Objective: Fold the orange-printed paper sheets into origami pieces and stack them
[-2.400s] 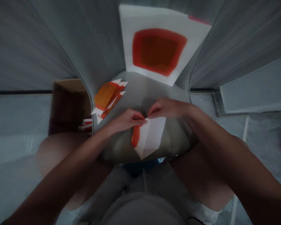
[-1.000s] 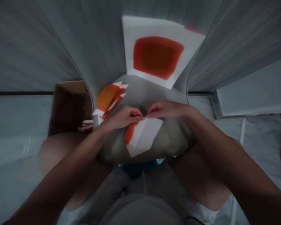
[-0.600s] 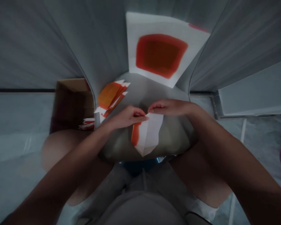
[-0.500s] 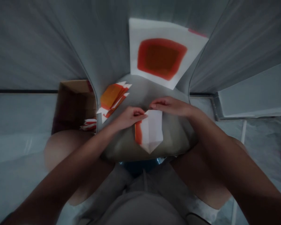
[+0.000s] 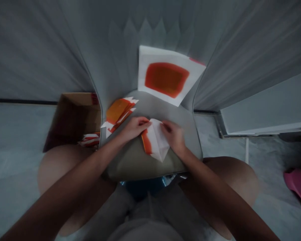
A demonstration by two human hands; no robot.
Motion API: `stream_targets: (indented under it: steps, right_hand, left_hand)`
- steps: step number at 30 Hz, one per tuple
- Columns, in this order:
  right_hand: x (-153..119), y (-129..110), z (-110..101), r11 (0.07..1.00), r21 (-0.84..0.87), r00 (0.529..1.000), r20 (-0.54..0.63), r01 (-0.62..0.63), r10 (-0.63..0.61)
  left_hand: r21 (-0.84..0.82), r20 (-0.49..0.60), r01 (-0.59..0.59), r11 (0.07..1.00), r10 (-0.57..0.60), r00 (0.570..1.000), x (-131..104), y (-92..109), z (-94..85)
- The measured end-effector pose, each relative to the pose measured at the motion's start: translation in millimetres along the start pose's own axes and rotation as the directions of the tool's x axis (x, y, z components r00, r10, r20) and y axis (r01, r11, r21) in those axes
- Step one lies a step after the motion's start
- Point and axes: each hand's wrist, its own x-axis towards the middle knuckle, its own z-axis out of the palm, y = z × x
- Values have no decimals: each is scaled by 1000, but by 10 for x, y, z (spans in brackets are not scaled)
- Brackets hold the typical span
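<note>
A white paper [image 5: 158, 142] with an orange-red patch along its left side lies partly folded on the grey padded seat [image 5: 130, 167], its lower end pointed. My left hand [image 5: 137, 126] pinches the paper's upper left corner between thumb and fingers. On the right edge, my right hand [image 5: 174, 135] has its fingers curled over the paper, gripping it; its fingertips are partly hidden and a little blurred. Left of my left hand lies a fanned pile of folded orange-and-white papers [image 5: 119, 112].
Against the chair's backrest leans a large white sheet [image 5: 163, 97] with a red-orange square. An open cardboard box [image 5: 57, 124] stands on the floor to the left, with more folded papers [image 5: 90, 139] at its near side. A pink object [image 5: 298, 187] is at far right.
My right hand has moved down and taken the paper's right side, which now bends up and inward. My left hand keeps its corner. The camera view has shifted slightly.
</note>
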Motion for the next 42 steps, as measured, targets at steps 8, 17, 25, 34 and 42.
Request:
stream_targets:
  steps: [8, 17, 25, 34, 42]
  right_hand:
    - [-74, 34, 28, 945, -116, 952, 68, 304, -298]
    - [-71, 133, 59, 934, -73, 934, 104, 349, -341]
    - [-71, 126, 65, 912, 43, 911, 54, 407, -409]
    - [116, -93, -79, 898, 397, 969, 225, -187, 102]
    - [239, -133, -213, 836, 404, 888, 419, -371, 191]
  left_hand:
    - [-126, -93, -8, 992, -4, 996, 70, -45, 39]
    - [-188, -120, 15, 982, -38, 992, 86, -11, 22]
    - [-253, -93, 37, 967, -62, 994, 72, -23, 29]
    - [-197, -12, -25, 980, 23, 1000, 19, 53, 67]
    - [-83, -27, -60, 995, 58, 998, -29, 119, 21]
